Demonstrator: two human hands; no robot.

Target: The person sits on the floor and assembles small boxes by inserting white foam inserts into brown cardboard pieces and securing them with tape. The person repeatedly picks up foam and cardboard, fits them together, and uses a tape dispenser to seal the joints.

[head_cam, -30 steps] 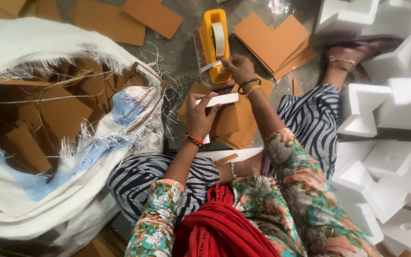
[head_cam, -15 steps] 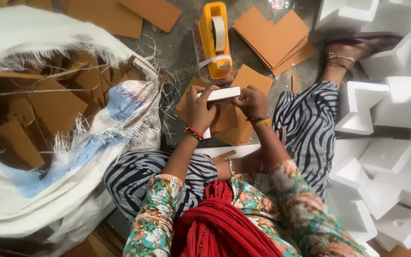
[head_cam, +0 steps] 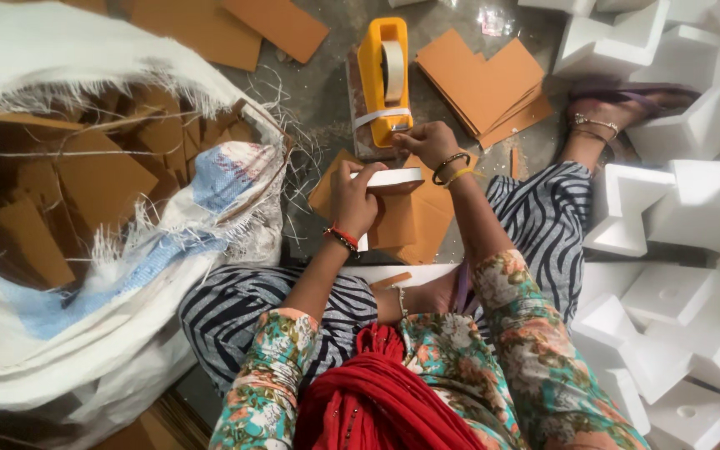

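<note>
I sit on the floor. My left hand (head_cam: 353, 200) grips a small white foam block (head_cam: 393, 180) by its left end, held just above my lap. My right hand (head_cam: 423, 143) reaches forward to the front lip of the yellow tape dispenser (head_cam: 383, 79), its fingers pinched at the tape end there. Whether tape is between the fingers is too small to tell. Brown cardboard squares (head_cam: 414, 218) lie under both hands.
A large white woven sack (head_cam: 110, 333) full of cardboard pieces fills the left. A stack of cardboard squares (head_cam: 481, 83) lies beyond the dispenser. White foam corner pieces (head_cam: 677, 225) are piled on the right. My foot (head_cam: 606, 117) rests among them.
My right hand was at the dispenser, came back to the foam block half a second ago, and has now reached out to the dispenser again. My left hand kept hold of the block.
</note>
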